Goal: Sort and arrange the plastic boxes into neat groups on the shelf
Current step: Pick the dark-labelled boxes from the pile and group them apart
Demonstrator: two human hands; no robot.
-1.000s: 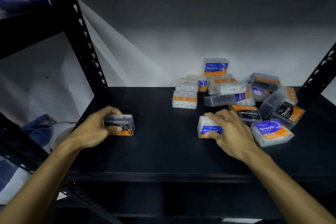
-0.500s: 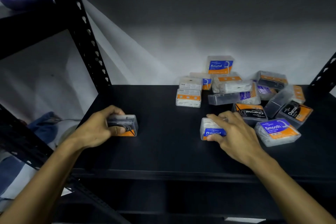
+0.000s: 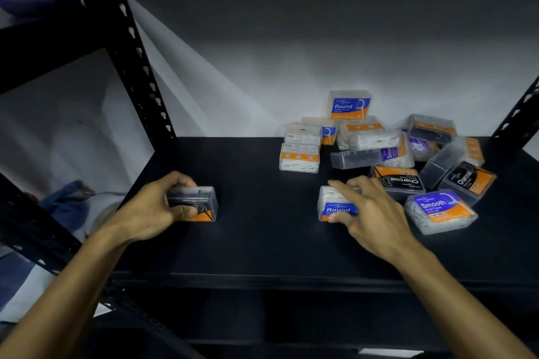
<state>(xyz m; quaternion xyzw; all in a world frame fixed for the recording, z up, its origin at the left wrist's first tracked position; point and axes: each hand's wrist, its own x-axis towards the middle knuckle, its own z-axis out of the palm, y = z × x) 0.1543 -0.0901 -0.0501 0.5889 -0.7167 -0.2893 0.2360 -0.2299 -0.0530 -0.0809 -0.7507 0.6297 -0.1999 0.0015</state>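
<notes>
Clear plastic boxes [image 3: 388, 151] lie mostly unsorted, heaped at the black metal shelf's [image 3: 248, 242] right rear; left hand [image 3: 151, 210] grips a dark-filled box [image 3: 195, 203] at shelf's left, right hand [image 3: 370, 213] pinches a blue-labelled "Round" box [image 3: 335, 207].

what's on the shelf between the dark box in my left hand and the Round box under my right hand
Nothing: in the head view, only bare black shelf lies between the dark box and the Round box.
</notes>
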